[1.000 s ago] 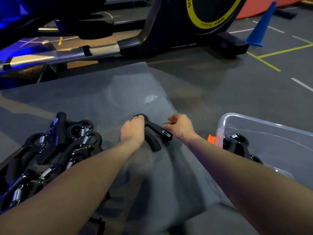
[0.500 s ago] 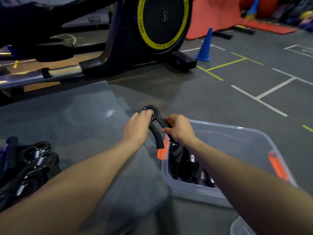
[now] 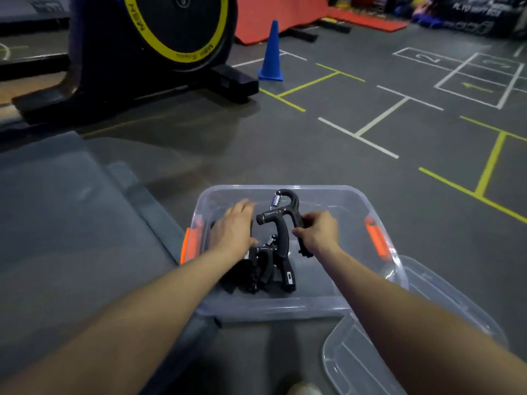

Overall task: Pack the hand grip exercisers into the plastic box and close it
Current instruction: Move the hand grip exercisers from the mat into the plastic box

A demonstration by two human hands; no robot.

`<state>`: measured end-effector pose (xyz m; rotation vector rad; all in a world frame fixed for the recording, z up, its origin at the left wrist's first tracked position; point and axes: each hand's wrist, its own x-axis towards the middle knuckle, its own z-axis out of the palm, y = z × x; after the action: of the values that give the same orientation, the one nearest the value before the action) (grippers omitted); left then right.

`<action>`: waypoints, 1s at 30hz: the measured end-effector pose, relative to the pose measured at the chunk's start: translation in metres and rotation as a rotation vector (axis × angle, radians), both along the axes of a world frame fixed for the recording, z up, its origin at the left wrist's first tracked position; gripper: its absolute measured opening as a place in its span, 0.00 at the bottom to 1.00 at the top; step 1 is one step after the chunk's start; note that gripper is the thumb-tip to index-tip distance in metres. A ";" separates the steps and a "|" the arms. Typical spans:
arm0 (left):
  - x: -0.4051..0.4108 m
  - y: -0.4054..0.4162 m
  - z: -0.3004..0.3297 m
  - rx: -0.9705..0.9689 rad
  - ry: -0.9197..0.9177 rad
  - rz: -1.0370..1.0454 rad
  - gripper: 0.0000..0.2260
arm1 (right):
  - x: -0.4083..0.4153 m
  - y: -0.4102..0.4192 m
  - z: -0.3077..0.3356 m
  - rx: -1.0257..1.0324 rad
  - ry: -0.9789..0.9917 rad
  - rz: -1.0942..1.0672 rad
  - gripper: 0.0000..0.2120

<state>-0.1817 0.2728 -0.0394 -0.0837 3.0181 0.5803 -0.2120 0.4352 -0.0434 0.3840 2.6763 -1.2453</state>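
Note:
A clear plastic box (image 3: pixel 353 201) with orange latches (image 3: pixel 376 238) stands on the floor in front of me. Inside it, my right hand (image 3: pixel 319 232) grips one handle of a black hand grip exerciser (image 3: pixel 281 223), held over the box's middle. Several other black exercisers (image 3: pixel 261 269) lie in a pile at the box's near left. My left hand (image 3: pixel 233 229) hovers flat over that pile with straight fingers, beside the held exerciser and apart from it. The clear lid (image 3: pixel 365 363) lies on the floor at the box's near right.
A grey mat (image 3: pixel 71 223) spreads to the left of the box. An exercise machine with a yellow-ringed wheel (image 3: pixel 171 32) stands behind it. A blue cone (image 3: pixel 272 52) and red mats (image 3: pixel 285 12) are farther back. Painted lines cross the floor on the right.
Both hands carried the exerciser from the mat rightward into the box. My left hand has let go of it and now hovers flat over the pile; the view turned right.

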 end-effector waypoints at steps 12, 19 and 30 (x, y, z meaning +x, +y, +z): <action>-0.014 -0.017 -0.051 0.115 -0.318 -0.018 0.41 | -0.016 0.004 -0.057 0.022 -0.197 -0.065 0.06; -0.015 -0.016 -0.054 0.107 -0.341 -0.037 0.41 | -0.020 -0.003 -0.082 -0.027 -0.274 -0.130 0.06; -0.015 -0.014 -0.052 0.086 -0.370 -0.046 0.40 | -0.021 -0.005 -0.100 -0.229 -0.352 0.001 0.15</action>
<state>-0.1966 0.2586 -0.0919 -0.1034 2.6284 0.6127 -0.2325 0.4301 -0.1434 0.5142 2.2153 -1.3253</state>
